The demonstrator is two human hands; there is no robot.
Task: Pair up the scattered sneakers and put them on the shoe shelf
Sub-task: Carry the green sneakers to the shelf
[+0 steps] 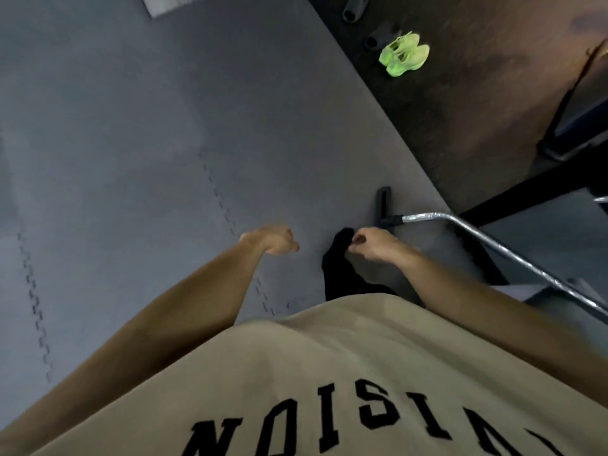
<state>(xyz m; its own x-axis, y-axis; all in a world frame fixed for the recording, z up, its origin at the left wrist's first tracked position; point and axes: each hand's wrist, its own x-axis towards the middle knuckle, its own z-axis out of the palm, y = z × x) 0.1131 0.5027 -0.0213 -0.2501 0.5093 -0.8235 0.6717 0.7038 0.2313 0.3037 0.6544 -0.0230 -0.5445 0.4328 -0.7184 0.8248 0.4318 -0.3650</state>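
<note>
A tan shirt point(329, 373) with black letters fills the near edge of the view. Beyond it, both bare hands are held out over the grey foam mat point(131, 126). The left hand point(274, 240) is curled loosely into a fist and nothing is held in it. The right hand point(373, 246) is also curled, thumb against fingers, with nothing seen in its grip. A black-clad leg and foot point(339, 258) is seen on the mat between the hands. Just beyond the right hand, a shiny metal tube point(493, 245) with a black end piece lies on the mat. Far beyond the mat's edge, on the dark brown floor point(477, 93), a pair of neon green sneakers point(404, 54) is set side by side, touching. Just beyond them, dark shoes point(355, 8) are blurred.
</note>
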